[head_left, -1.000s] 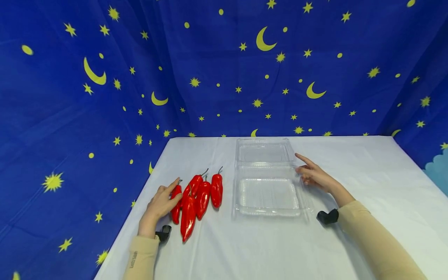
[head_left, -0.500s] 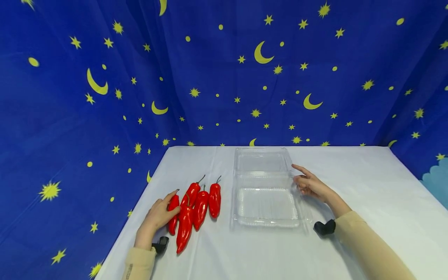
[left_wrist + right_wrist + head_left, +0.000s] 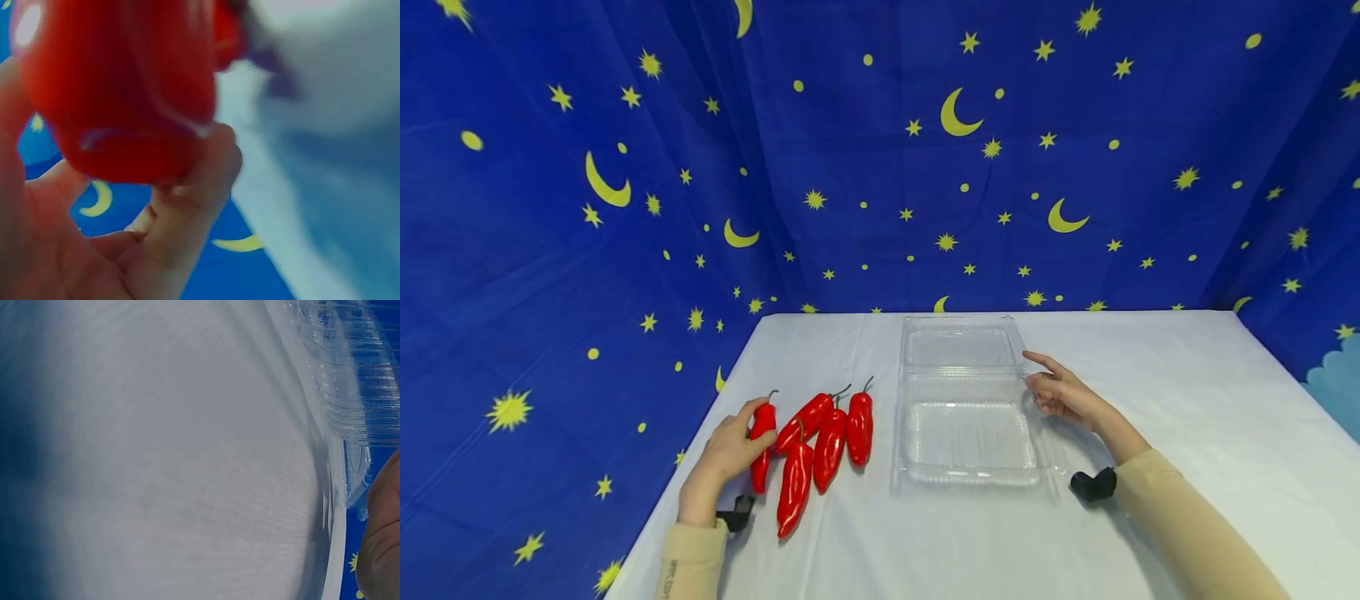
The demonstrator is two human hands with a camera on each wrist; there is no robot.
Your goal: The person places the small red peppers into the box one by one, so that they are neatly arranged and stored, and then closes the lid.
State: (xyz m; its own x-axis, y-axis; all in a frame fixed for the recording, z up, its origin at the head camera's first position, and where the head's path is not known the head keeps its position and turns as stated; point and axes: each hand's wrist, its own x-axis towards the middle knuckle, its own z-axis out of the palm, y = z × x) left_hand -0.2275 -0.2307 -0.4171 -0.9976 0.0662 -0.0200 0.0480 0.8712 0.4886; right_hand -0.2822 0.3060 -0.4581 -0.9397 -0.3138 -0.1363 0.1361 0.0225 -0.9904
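Observation:
My left hand [image 3: 726, 447] grips the leftmost red pepper [image 3: 763, 429] between thumb and fingers. Close up in the left wrist view, that pepper [image 3: 125, 81] is glossy, with the thumb pressed to its side. Just right of it, several more red peppers [image 3: 829, 448] with dark stems lie on the white table. A clear plastic hinged container [image 3: 970, 442] lies unfolded at the middle. Beside its right edge is my right hand [image 3: 1067, 400], index finger extended and the other fingers loosely bent. Whether those fingertips touch the container is unclear.
White cloth covers the table [image 3: 940, 542]. Blue curtains [image 3: 850, 125] with yellow moons and stars rise behind and at the sides. A black wrist device [image 3: 1093, 485] sits at the right sleeve, another [image 3: 737, 512] at the left.
The left hand has shifted left, drawing the leftmost pepper away from the others. A pepper beside it now leans further left. The head view tilted upward; the right hand stays by the container.

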